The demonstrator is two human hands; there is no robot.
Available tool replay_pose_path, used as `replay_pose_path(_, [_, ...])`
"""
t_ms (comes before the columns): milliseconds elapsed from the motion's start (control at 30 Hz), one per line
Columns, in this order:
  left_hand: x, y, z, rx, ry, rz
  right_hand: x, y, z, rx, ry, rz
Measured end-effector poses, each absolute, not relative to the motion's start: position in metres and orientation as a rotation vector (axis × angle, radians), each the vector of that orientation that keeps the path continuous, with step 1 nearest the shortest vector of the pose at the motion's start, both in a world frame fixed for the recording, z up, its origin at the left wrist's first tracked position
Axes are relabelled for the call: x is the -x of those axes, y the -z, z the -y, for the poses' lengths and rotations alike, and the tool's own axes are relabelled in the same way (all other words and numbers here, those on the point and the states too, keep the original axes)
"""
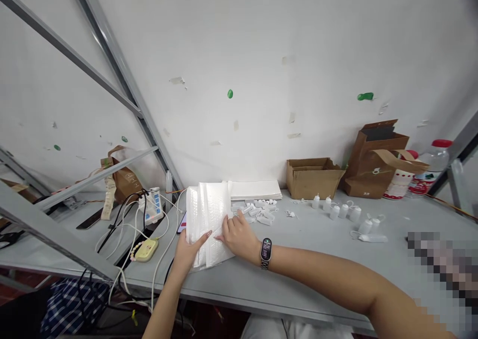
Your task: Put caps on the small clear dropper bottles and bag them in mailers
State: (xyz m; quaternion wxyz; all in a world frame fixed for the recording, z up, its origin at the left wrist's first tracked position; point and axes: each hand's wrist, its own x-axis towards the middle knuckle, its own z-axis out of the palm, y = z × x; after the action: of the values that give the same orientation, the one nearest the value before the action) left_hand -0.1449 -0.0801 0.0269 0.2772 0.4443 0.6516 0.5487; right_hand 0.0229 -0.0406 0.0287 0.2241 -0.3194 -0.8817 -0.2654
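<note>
A few white padded bubble mailers [216, 204], overlapping one another, are held tilted up over the grey table. My left hand [186, 252] grips their lower left edge, the thumb lying across the front and the other fingers hidden behind. My right hand [241, 237] has its fingers curled and pinches at the front of the mailers on their right side. Behind them lies a stack of flat white sheets or mailers [256, 189]. Small white plastic caps and tubes [263, 214] are scattered just beyond my right hand. A phone [181, 223] is partly covered by the mailers.
Several small white bottles [343, 210] stand toward the right of the grey table [306, 274]. Along the wall are an open cardboard box [313, 182], a brown paper bag [368, 169] and a red-capped bottle [435, 165]. Left are a power strip [152, 207], loose cables and a yellow case [145, 249].
</note>
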Motion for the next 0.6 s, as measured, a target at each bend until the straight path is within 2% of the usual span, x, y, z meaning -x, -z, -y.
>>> replay_pose_path(600, [0.15,-0.02,0.088,-1.236,-1.641,-1.818,-0.028,-0.059,0.042,1.047,0.576,2.415])
